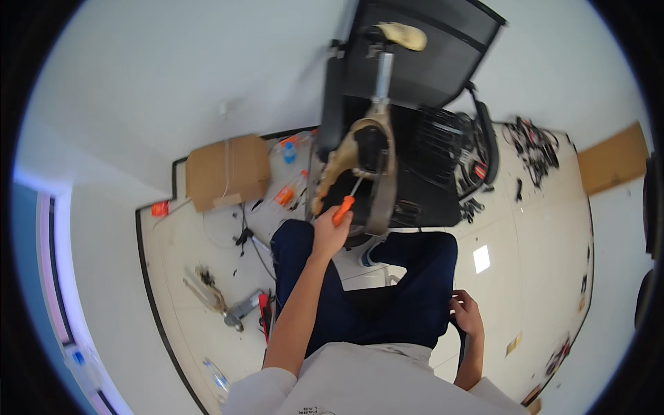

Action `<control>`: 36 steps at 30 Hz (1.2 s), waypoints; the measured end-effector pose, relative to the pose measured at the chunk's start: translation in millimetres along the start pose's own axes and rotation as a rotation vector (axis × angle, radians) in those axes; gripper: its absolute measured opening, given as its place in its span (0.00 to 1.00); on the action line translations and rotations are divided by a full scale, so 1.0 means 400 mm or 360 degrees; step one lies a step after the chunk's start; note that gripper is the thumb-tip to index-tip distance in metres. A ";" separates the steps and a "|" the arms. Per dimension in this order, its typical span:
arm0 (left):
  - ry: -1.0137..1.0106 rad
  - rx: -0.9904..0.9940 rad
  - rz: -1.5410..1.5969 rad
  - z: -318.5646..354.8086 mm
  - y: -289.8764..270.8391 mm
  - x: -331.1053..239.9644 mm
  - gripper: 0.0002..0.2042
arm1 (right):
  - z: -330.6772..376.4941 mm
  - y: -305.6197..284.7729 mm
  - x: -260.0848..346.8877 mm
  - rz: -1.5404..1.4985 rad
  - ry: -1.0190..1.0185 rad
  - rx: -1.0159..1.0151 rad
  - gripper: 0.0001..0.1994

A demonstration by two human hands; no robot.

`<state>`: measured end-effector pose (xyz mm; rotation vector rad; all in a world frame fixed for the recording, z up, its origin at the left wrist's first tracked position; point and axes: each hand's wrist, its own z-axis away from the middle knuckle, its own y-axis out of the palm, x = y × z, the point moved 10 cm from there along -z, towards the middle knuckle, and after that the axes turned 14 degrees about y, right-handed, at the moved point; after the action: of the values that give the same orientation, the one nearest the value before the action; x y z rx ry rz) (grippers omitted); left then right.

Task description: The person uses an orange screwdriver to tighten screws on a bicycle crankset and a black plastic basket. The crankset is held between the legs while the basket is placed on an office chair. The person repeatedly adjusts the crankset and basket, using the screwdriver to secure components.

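My left hand [330, 232] is closed around the orange handle of a screwdriver [344, 209]. Its thin shaft points away from me into the opening of a tan frame [389, 166]; whether the tip touches anything I cannot tell. The frame has a toothed-looking left edge and a curved right bar, both slightly blurred. From its far end runs a silver metal tube [384, 72], topped by a pale, rounded piece [403, 36] shaped like a foot or a saddle. Beside my right thigh, my right hand [467, 315] holds nothing visible, its fingers loosely bent and apart.
A black mesh office chair [443, 55] stands in front of me, with a dark rack [441, 135] on its seat. To the left are a cardboard box [228, 171], bottles and loose metal parts [238, 311]. Dark cables [534, 149] lie along the right wall.
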<state>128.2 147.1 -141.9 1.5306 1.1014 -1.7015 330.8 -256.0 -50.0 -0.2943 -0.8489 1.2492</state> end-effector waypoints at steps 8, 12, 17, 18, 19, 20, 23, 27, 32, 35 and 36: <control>0.0378 0.0021 -0.0151 0.000 0.020 -0.054 0.10 | 0.215 0.092 0.096 0.0425 -0.0456 -0.0297 0.36; 0.0279 0.0131 -0.0040 -0.003 0.032 0.041 0.12 | 0.298 0.104 -0.031 0.0054 -0.0369 -0.0445 0.42; 0.0274 0.0112 0.0233 0.002 0.045 0.047 0.13 | 0.334 0.140 -0.238 -0.0164 0.0240 -0.0295 0.33; 0.0315 0.0049 0.0248 -0.007 0.039 0.066 0.12 | 0.347 0.130 -0.235 -0.0337 0.0174 -0.0431 0.27; 0.0247 0.0139 0.0117 -0.016 0.045 0.092 0.11 | 0.349 0.129 -0.241 -0.0350 0.0156 -0.0516 0.25; 0.0193 0.0082 0.0190 -0.020 0.045 0.109 0.10 | 0.349 0.130 -0.227 -0.0325 0.0155 -0.0511 0.25; 0.0220 0.0036 0.0195 -0.040 0.051 0.148 0.07 | 0.333 0.148 -0.182 -0.0299 0.0051 -0.0436 0.24; 0.0205 0.0093 -0.0066 -0.041 0.036 0.134 0.10 | 0.337 0.176 -0.062 0.0011 -0.0201 -0.0310 0.21; -0.0007 0.0213 -0.0030 0.001 0.023 0.085 0.10 | 0.265 0.164 -0.037 0.0613 -0.0301 -0.0097 0.21; 0.0143 0.0412 -0.0358 0.015 0.015 0.010 0.14 | 0.235 0.153 -0.003 0.0913 -0.0433 -0.0065 0.22; 0.0220 0.0506 -0.0518 0.024 0.025 -0.014 0.16 | 0.228 0.151 0.009 0.0978 -0.0472 -0.0078 0.22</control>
<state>133.0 133.4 -138.4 1.7589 1.2513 -2.0973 224.1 -255.0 -25.0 -0.4358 -1.0881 1.8778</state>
